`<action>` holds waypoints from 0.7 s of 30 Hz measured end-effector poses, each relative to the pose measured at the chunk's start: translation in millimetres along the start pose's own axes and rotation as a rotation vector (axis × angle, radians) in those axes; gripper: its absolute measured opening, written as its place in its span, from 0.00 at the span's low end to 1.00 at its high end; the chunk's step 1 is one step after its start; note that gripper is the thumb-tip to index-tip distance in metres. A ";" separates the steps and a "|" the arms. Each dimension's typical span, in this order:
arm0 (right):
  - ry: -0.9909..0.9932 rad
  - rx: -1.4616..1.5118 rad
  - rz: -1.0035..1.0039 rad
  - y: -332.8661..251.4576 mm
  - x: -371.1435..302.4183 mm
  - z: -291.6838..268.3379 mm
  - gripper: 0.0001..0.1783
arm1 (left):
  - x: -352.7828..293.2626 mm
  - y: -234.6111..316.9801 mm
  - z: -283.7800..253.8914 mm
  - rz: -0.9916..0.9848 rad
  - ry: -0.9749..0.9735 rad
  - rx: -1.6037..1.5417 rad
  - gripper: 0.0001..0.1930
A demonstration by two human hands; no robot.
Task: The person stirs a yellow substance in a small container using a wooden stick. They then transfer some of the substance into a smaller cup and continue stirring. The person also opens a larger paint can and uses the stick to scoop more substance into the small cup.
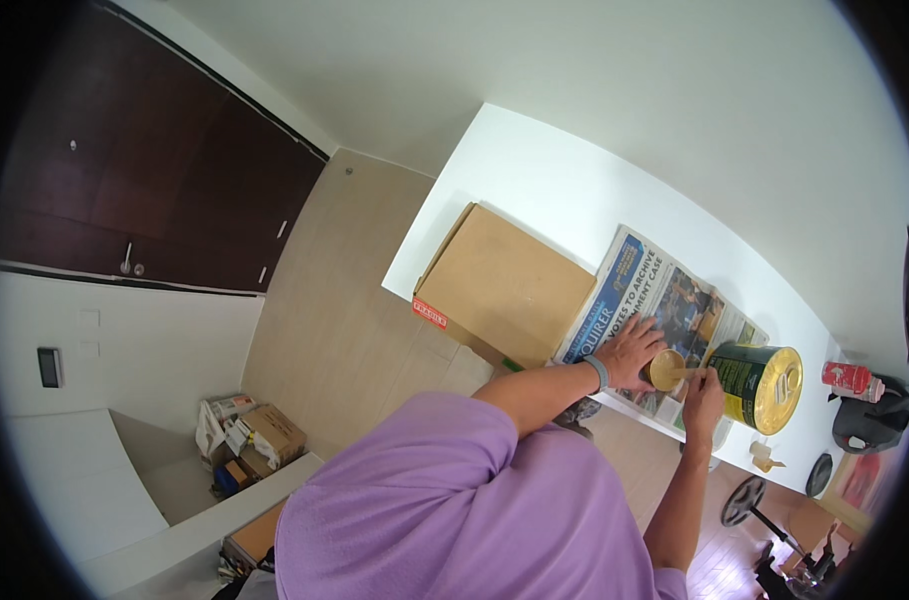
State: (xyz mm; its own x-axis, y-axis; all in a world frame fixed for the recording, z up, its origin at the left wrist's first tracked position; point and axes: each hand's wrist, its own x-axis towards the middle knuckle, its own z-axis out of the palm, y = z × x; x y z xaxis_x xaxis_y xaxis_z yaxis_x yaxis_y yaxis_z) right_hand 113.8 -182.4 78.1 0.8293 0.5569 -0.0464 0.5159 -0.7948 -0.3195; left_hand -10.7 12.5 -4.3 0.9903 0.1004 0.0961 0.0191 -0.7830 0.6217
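Observation:
My left hand (629, 352), with a grey band at the wrist, lies against the left side of a small round tub (664, 369) and steadies it, its fingers partly spread. The tub is open at the top and shows a pale yellow-tan inside. In my right hand (704, 398) is a thin, light-coloured flat stick (686, 373), pinched near its end, with the other end at the tub. Both hands work over a printed newspaper (625, 267) spread on the white table. Just right of them lies a large dark green and yellow can (759, 388) with a gold end.
Left of the newspaper sits a closed cardboard box (514, 285) on the white table (519, 150). Toward the right end are a small pale object (764, 458), a red-and-white container (846, 378) and a dark bag (872, 425). Exercise equipment (744, 500) stands on the floor.

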 end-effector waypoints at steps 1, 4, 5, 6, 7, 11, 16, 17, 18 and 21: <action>-0.047 -0.019 0.009 -0.2 -2.5 -1.5 0.12 | 0.3 -0.7 0.0 0.000 0.000 -0.004 0.51; -0.130 0.057 0.015 -13.5 -5.8 0.9 0.12 | 0.7 -0.2 1.4 0.007 0.001 -0.017 0.51; -0.148 0.108 0.013 -18.7 -4.4 3.6 0.13 | 0.0 -0.2 1.5 0.010 0.000 -0.019 0.50; -0.077 0.098 0.002 -21.2 -0.4 6.6 0.13 | 0.0 0.0 1.6 0.011 0.003 -0.005 0.50; -0.006 0.087 -0.009 -23.9 4.1 10.0 0.13 | 0.5 0.2 1.6 0.014 0.006 0.009 0.50; 0.059 0.078 0.009 -15.8 7.6 0.5 0.14 | 0.1 0.8 0.9 0.002 -0.003 0.018 0.51; -0.155 0.015 0.038 -12.3 -5.0 -3.3 0.12 | 0.8 -1.4 4.1 0.017 0.023 -0.008 0.51; -0.186 0.044 0.039 -16.9 -5.3 -1.4 0.11 | 0.5 -1.9 4.2 0.022 0.028 -0.017 0.51; -0.136 0.075 0.045 -21.5 -3.8 0.5 0.12 | 0.6 -1.8 4.6 0.024 0.035 -0.008 0.51; 0.026 0.115 0.048 -30.0 0.2 8.0 0.13 | 0.2 -2.1 6.3 0.028 0.054 0.006 0.50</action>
State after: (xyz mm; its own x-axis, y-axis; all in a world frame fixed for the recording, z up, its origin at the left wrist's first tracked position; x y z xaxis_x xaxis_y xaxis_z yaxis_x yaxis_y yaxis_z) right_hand 96.7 -156.5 80.1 0.8582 0.5116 -0.0406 0.4488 -0.7865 -0.4243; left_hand -9.7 10.3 -10.5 0.9815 0.1117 0.1553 -0.0072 -0.7897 0.6134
